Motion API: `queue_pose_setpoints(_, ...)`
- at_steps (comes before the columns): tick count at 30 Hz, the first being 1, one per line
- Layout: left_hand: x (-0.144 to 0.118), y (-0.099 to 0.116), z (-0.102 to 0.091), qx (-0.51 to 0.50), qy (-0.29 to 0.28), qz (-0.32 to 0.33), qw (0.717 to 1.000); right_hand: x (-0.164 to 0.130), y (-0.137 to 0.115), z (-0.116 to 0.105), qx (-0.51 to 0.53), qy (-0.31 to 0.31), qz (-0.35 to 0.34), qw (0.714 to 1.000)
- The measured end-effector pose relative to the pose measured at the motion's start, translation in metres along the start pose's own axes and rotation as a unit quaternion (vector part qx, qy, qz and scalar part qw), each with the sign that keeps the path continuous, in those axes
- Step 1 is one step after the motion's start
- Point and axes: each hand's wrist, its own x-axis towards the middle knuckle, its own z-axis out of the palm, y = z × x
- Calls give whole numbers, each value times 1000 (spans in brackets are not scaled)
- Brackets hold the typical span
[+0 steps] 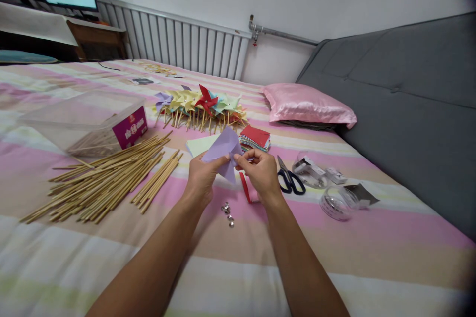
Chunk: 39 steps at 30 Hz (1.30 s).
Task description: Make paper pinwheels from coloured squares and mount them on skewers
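Note:
Between my two hands is a purple paper pinwheel (pixel 222 148), partly folded, held above the bed. My left hand (pixel 203 176) pinches its left side, thumb on top near the centre. On the right side, my right hand (pixel 259 168) closes thumb and fingers on the paper near the middle; the fingertips hide part of the folds. Pale green paper (pixel 201 145) lies behind my left hand, and a stack of coloured paper squares (pixel 255 137), red on top, is behind my right. Several small silver studs (pixel 227 212) rest on the sheet below.
Scissors (pixel 288 176) and clear round containers (pixel 339 203) lie to the right. On the left are many wooden sticks (pixel 107 178) and a clear plastic box (pixel 85 121). Finished pinwheels (pixel 201 104) lie farther back, near a pink pillow (pixel 308 104).

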Motion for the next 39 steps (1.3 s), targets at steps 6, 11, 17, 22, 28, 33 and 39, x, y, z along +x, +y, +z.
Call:
queue_pose_setpoints(6,-1,0,2,12,-2,2,1000,1,3,1,-4,13,-4,1000)
queue_pose_setpoints(11,-2,0,2,12,-4,-1,1000,1,5,1,-24,28,-18,999)
queue_pose_setpoints(17,-2,-1,2,17,-9,-1,1000,2,5,1,-38,35,-22,998)
queue_pose_setpoints(22,-3,-1,2,13,-26,0,1000,2,5,2,-50,40,-28,998)
queue_pose_setpoints(28,-2,-1,2,-9,-25,-23,999,1,4,3,-60,45,-37,997)
queue_pose_setpoints(33,-1,-2,0,-56,-32,-60,996,-2,-1,6,-1,40,-46,998)
queue_pose_setpoints(39,1,-1,-1,-79,-36,-57,995,-3,-6,13,150,36,-3,988)
